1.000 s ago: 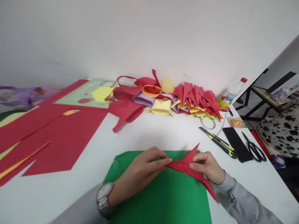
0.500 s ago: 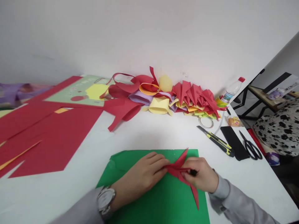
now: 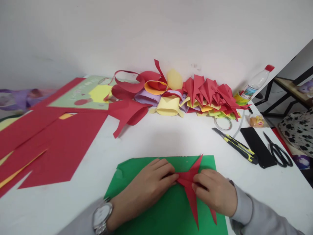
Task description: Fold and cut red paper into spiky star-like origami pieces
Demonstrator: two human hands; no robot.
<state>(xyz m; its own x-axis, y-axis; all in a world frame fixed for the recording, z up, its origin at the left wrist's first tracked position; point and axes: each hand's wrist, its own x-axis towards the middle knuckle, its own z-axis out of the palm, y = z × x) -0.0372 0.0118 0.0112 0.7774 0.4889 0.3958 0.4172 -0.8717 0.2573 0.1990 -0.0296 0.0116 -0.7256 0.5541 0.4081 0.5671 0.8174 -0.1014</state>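
Observation:
A folded red paper piece [image 3: 190,179] with several long pointed arms lies over a green sheet [image 3: 161,209] at the front of the table. My left hand [image 3: 154,182], a watch on its wrist, pinches the left tip of the folded paper. On the other side, my right hand [image 3: 215,191] is closed on the paper's right part with thumb and fingers, hiding some of it. Two points hang toward me below the hands, and one sticks up at the top.
Red sheets [image 3: 61,147] cover the table's left. Along the wall lie coloured paper pieces [image 3: 168,107] and red folded shapes [image 3: 207,89]. To the right are a bottle [image 3: 254,85], tape roll [image 3: 223,124], utility knife [image 3: 236,147], black strip [image 3: 258,148] and scissors [image 3: 278,151].
The folded paper has turned and spread, so two points now show below. My right hand has shifted slightly right and down. The camera view has shifted a little.

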